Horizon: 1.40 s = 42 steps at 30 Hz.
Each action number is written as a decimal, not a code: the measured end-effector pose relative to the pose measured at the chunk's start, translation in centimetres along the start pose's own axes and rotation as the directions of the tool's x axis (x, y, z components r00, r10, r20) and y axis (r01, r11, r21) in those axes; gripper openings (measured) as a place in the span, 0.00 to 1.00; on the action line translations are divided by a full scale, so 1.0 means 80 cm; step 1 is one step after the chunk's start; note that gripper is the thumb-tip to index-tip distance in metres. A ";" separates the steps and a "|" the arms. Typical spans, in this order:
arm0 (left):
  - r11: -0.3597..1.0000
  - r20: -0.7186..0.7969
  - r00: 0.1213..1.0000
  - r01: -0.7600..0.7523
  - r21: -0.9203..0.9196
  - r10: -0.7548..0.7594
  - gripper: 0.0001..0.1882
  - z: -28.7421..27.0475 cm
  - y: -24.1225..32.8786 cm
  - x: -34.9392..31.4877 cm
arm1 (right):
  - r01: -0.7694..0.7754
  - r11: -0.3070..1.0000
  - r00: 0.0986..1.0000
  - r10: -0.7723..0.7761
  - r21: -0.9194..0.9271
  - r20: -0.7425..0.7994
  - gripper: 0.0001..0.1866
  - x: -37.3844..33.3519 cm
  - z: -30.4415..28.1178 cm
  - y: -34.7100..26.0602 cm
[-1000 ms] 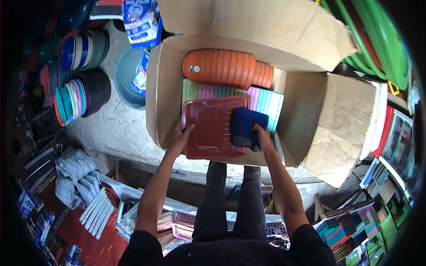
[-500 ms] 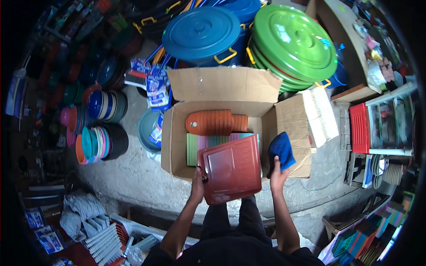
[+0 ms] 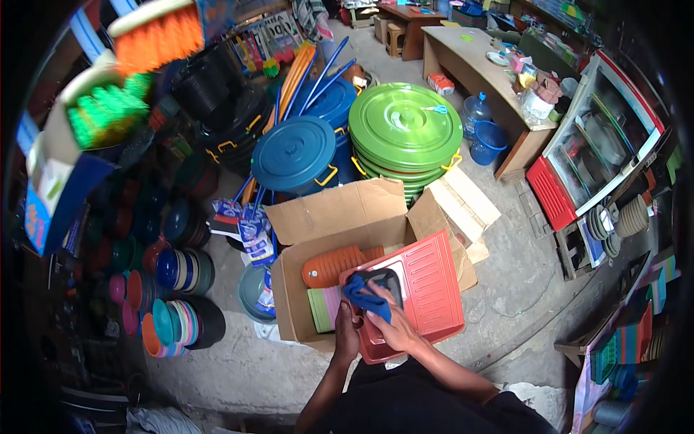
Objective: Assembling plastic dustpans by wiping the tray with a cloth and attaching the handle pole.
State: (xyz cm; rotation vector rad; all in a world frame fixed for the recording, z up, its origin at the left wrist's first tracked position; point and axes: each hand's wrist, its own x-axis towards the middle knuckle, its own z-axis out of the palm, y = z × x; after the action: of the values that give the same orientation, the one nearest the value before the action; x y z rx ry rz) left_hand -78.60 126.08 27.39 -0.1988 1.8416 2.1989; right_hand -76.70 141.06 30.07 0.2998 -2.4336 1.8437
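Your left hand (image 3: 347,334) grips the red plastic tray (image 3: 412,293) by its near-left edge above the open cardboard box (image 3: 303,289), fingers closed, while your right hand (image 3: 394,329) presses the blue cloth (image 3: 366,300) flat onto it.

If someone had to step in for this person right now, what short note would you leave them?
Left hand: grips the near edge of the red tray, holding it tilted over the open box.
Right hand: presses a blue cloth on the tray's inner face.
Box: holds an orange stack and pastel items on edge.
Done: tray is out of the box, cloth on it.
Left: most of the tray's face is not under the cloth.
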 end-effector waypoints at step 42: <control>0.977 0.248 0.945 -0.206 -0.047 0.212 0.31 0.154 -0.001 -0.019 | -0.016 0.928 0.997 -0.015 -0.372 -0.080 0.41 -0.072 -0.067 -0.107</control>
State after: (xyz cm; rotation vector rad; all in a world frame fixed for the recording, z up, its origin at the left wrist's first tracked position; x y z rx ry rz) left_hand -76.32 137.96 30.03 0.2749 1.7677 2.2564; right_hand -69.64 144.65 38.63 0.1912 -2.6515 1.3194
